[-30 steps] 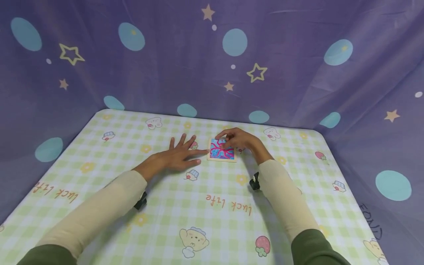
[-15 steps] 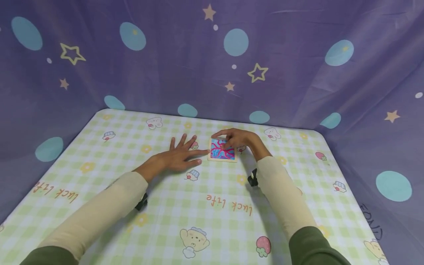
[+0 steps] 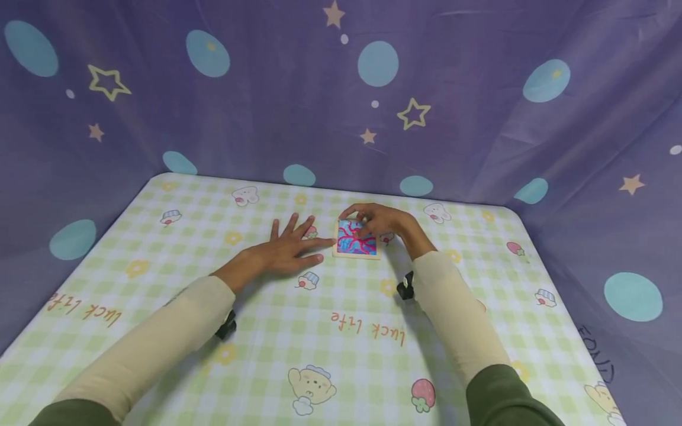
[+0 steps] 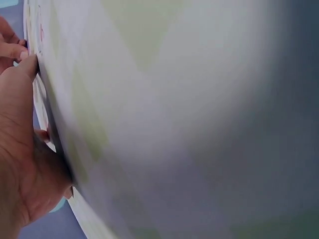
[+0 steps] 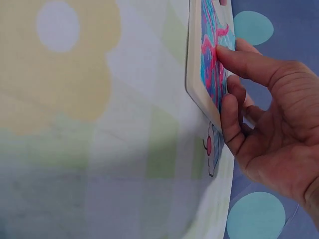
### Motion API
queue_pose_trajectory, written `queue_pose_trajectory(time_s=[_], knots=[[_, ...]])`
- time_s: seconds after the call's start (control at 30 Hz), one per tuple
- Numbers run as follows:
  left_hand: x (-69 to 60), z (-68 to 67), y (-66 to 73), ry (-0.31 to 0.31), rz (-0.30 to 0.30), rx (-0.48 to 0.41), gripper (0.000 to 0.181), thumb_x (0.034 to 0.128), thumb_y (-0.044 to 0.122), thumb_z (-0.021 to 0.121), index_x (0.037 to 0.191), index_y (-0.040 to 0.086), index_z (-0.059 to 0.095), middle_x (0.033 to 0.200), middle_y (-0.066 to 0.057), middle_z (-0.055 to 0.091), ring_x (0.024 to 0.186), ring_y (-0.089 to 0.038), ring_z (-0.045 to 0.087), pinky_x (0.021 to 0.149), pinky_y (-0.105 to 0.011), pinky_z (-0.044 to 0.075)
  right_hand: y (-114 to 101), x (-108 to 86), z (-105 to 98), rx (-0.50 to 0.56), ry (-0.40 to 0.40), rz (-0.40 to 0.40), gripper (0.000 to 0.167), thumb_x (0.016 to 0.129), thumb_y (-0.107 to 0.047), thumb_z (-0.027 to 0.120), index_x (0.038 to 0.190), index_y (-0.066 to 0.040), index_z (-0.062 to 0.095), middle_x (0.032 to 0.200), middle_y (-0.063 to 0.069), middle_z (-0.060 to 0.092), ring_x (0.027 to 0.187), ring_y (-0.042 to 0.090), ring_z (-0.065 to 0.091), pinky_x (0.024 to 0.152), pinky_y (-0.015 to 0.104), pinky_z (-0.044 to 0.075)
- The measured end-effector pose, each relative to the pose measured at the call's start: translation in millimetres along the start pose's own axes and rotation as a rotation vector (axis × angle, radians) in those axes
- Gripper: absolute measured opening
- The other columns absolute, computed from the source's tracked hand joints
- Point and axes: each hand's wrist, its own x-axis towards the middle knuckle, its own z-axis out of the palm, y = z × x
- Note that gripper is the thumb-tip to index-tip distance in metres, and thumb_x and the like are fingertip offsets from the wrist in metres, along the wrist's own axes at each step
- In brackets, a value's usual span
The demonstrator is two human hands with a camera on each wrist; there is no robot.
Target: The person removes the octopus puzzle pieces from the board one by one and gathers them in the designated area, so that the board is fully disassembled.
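A small square board with a pale wooden frame (image 3: pixel 362 257) and a blue, purple and pink picture lies flat on the table, beyond its middle in the head view. My left hand (image 3: pixel 285 251) rests on the cloth to its left with fingers spread. One of its fingertips meets the frame's left edge. Over the far right corner, my right hand (image 3: pixel 380 219) holds the board, its index finger reaching along the far edge. In the right wrist view, the thumb (image 5: pixel 244 62) presses on the picture (image 5: pixel 208 77) and the other fingers curl at the side edge.
The table wears a green and white checked cloth (image 3: pixel 256 367) with printed cakes, flowers and strawberries. A purple curtain (image 3: pixel 298 106) with stars and blue ovals stands behind and at the sides. Black wrist cameras (image 3: pixel 407 286) hang under both forearms.
My right index finger has slid left along the board's far edge, uncovering more of the picture's top. The left hand and the board stay in place; the head view tilts slightly.
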Motion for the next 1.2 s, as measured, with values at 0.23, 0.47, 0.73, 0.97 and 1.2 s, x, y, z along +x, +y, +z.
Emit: queue_pose_trajectory(time_s=[0.23,0.47,0.73,0.97,1.2], knots=[[2.2,-5.7,7.5,0.003,-0.045,-0.054,0.053,0.1190,0.064,0.038,0.171,0.052,0.046,0.193,-0.013,-0.005,0.174,-0.051,-0.023,0.129,-0.083,-0.023,2,-6.0,3,0.094,0.086,-0.046,0.057,0.103,-0.003,0.078,0.157,-0.017,0.064,0.156,0.019,0.056,0.148,0.038,0.054,0.112,0.048,0.053],[13.7,4.4,3.3,0.047,-0.088,-0.105,0.053,0.1168,0.069,0.037,0.165,0.053,0.051,0.193,-0.014,0.000,0.173,-0.052,-0.024,0.127,-0.083,-0.024,2,-0.5,11,0.104,0.164,-0.106,0.041,0.107,-0.004,0.073,0.148,-0.007,0.067,0.144,0.022,0.065,0.132,0.037,0.064,0.110,0.047,0.053],[25.5,17.0,6.8,0.148,-0.172,-0.093,0.058,0.1114,0.075,0.046,0.163,0.049,0.052,0.192,-0.016,0.010,0.175,-0.053,-0.017,0.126,-0.085,-0.023,-4,2.9,15,0.078,0.211,-0.056,0.032,0.109,-0.007,0.071,0.140,-0.012,0.070,0.137,0.018,0.066,0.124,0.033,0.065,0.111,0.047,0.051],[30.4,20.6,10.8,0.186,-0.211,-0.051,0.061,0.1096,0.073,0.052,0.165,0.048,0.050,0.190,-0.017,0.015,0.175,-0.055,-0.010,0.126,-0.088,-0.018,-4,-0.3,16,0.135,0.249,-0.005,0.027,0.110,-0.004,0.068,0.136,-0.011,0.067,0.118,0.012,0.065,0.101,0.024,0.068,0.091,0.035,0.055],[24.7,10.9,22.4,0.169,-0.226,-0.065,0.066,0.1082,0.072,0.052,0.169,0.048,0.048,0.190,-0.017,0.015,0.175,-0.055,-0.009,0.127,-0.088,-0.018,4,-8.5,13,0.289,0.316,0.063,0.032,0.113,-0.010,0.066,0.143,-0.003,0.062,0.121,0.014,0.068,0.096,0.020,0.067,0.080,0.032,0.057]])
